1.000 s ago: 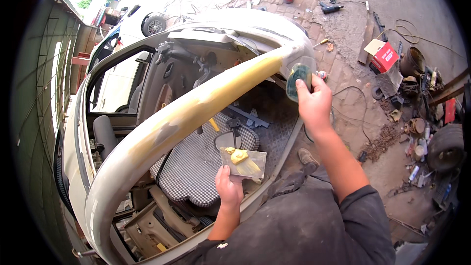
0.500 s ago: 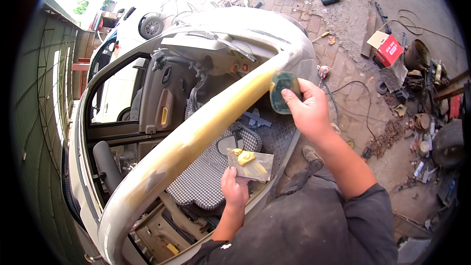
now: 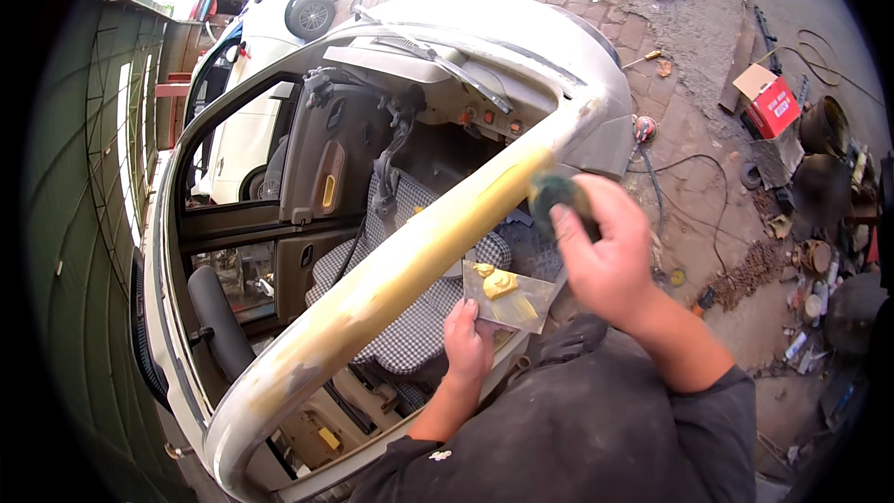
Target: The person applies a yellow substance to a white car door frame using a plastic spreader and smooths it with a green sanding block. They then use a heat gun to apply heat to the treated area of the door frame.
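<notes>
"While the left hand (image 3: 468, 345) is in front of the person's body, what does it have?"

"It pinches a see-through plate (image 3: 542, 293) by the lower-left corner, thumb on top. A lump of yellow paste (image 3: 500, 282) sits toward the plate's upper left, a thin smear beside it."

"And the right hand (image 3: 610, 247)?"

"That one grips a dark green pad (image 3: 549, 197), thumb laid across the face; the fingers behind it are mostly hidden. The pad is slightly blurred."

"Where is the pad, exactly?"

"At the lower edge of the car's curved frame bar (image 3: 424, 247), near the upper end of its yellow stretch. I can't tell whether they touch."

"What's around all this?"

"Beneath the bar, a checkered seat (image 3: 400, 340) inside the car. On the ground to the right, a red round tool (image 3: 644, 129) with a cord, and farther off an open red box (image 3: 775, 110)."
</notes>
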Action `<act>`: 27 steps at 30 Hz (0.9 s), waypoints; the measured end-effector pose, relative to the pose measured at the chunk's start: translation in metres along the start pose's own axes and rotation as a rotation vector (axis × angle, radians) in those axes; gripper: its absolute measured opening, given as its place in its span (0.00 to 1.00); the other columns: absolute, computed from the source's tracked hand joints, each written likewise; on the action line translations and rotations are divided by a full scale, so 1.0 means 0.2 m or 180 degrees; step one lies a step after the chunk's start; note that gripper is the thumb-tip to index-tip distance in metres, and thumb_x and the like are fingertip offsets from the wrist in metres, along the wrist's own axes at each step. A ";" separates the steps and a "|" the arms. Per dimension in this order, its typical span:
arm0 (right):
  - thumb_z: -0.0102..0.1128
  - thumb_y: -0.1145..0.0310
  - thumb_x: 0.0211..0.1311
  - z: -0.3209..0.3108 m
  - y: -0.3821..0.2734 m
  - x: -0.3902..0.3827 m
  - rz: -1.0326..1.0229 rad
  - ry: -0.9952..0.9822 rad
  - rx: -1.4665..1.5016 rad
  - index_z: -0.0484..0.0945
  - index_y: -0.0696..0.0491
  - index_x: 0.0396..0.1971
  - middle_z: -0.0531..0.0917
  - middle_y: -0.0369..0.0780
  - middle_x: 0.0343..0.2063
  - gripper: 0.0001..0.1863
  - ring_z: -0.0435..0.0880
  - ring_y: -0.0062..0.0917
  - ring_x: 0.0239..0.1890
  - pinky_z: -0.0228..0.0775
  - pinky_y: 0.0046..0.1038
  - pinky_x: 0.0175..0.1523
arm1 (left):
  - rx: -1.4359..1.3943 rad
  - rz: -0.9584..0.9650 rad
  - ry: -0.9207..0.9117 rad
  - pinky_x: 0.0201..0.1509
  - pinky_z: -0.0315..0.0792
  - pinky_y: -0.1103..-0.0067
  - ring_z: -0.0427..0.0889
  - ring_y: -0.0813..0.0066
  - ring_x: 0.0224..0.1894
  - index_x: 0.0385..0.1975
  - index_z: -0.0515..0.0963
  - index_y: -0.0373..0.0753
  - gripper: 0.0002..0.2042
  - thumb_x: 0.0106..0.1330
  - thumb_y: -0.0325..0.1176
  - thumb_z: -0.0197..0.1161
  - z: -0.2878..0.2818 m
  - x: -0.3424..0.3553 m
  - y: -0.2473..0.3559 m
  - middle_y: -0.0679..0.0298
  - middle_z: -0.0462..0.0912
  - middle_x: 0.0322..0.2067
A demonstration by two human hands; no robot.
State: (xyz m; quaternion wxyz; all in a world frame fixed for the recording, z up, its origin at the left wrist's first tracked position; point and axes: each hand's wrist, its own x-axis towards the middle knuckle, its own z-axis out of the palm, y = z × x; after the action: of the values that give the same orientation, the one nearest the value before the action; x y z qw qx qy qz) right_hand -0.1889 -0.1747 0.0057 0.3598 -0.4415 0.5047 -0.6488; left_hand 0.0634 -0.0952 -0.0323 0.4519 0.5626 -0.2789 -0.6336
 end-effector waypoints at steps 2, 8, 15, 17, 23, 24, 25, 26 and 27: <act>0.57 0.75 0.64 -0.05 0.03 0.15 0.0715 0.0085 0.0042 0.80 0.61 0.39 0.82 0.47 0.31 0.08 0.82 0.37 0.34 0.73 0.36 0.43 | -0.0048 -0.0013 -0.0019 0.49 0.80 0.65 0.83 0.57 0.49 0.55 0.69 0.26 0.18 0.75 0.33 0.44 0.00 0.01 -0.02 0.48 0.79 0.51; 0.55 0.71 0.61 -0.06 -0.02 0.47 0.0428 -0.1449 -0.1514 0.77 0.66 0.30 0.80 0.55 0.26 0.11 0.82 0.48 0.32 0.73 0.40 0.42 | -0.0190 -0.0076 0.0037 0.50 0.80 0.65 0.83 0.61 0.48 0.55 0.70 0.26 0.18 0.76 0.36 0.46 0.06 -0.01 -0.03 0.51 0.81 0.49; 0.54 0.74 0.59 0.18 -0.45 0.48 0.0396 -0.2258 -0.1230 0.74 0.66 0.24 0.75 0.55 0.21 0.09 0.77 0.45 0.25 0.69 0.39 0.36 | -0.0609 -0.0150 -0.0007 0.54 0.78 0.67 0.81 0.65 0.53 0.59 0.69 0.26 0.20 0.76 0.34 0.47 0.00 -0.01 -0.06 0.54 0.80 0.52; 0.54 0.75 0.58 0.24 -0.52 0.46 0.0181 -0.2410 -0.1053 0.73 0.66 0.23 0.73 0.53 0.18 0.09 0.74 0.40 0.21 0.68 0.37 0.31 | -0.0574 -0.0007 -0.0013 0.54 0.78 0.67 0.80 0.66 0.53 0.60 0.69 0.27 0.19 0.76 0.34 0.46 -0.03 0.00 -0.08 0.55 0.79 0.53; 0.55 0.73 0.58 0.26 -0.84 0.52 0.0977 -0.3206 -0.1028 0.75 0.66 0.24 0.72 0.44 0.14 0.10 0.74 0.23 0.20 0.67 0.32 0.28 | 0.0206 0.0467 -0.0115 0.54 0.78 0.67 0.79 0.65 0.55 0.62 0.67 0.31 0.19 0.76 0.34 0.46 -0.07 0.02 -0.09 0.57 0.76 0.57; 0.55 0.73 0.58 0.26 -0.78 0.56 0.0771 -0.3025 -0.1148 0.77 0.66 0.27 0.74 0.43 0.16 0.10 0.74 0.22 0.20 0.68 0.31 0.29 | 0.0372 0.0471 -0.0007 0.55 0.78 0.67 0.79 0.65 0.56 0.63 0.66 0.31 0.20 0.76 0.34 0.46 -0.11 0.02 -0.10 0.57 0.76 0.57; 0.55 0.73 0.58 0.26 -0.73 0.59 0.0573 -0.2809 -0.1290 0.79 0.66 0.29 0.76 0.43 0.17 0.10 0.75 0.20 0.21 0.69 0.29 0.29 | -0.0895 0.0003 0.0154 0.55 0.78 0.67 0.79 0.63 0.57 0.63 0.65 0.31 0.20 0.76 0.34 0.46 -0.08 -0.01 -0.07 0.57 0.76 0.57; 0.54 0.73 0.54 0.21 -0.58 0.62 0.0291 -0.2295 -0.1353 0.79 0.69 0.27 0.79 0.53 0.18 0.12 0.81 0.39 0.21 0.72 0.39 0.31 | -0.0856 0.0027 0.0129 0.56 0.78 0.66 0.79 0.63 0.57 0.63 0.65 0.31 0.20 0.76 0.34 0.46 -0.08 0.00 -0.06 0.56 0.76 0.57; 0.54 0.73 0.54 0.17 -0.49 0.70 0.0551 -0.2348 -0.1676 0.80 0.69 0.29 0.80 0.53 0.20 0.12 0.83 0.36 0.23 0.74 0.37 0.32 | -0.0824 0.0051 0.0136 0.56 0.78 0.66 0.79 0.63 0.57 0.63 0.65 0.31 0.20 0.76 0.34 0.46 -0.08 0.01 -0.06 0.56 0.76 0.57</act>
State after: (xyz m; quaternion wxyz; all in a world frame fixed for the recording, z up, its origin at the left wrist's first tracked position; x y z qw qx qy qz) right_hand -0.2085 -0.2921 0.1337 0.4438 -0.6754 0.5256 -0.2657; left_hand 0.0760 -0.0897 -0.0462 0.5315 0.5107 -0.1896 -0.6486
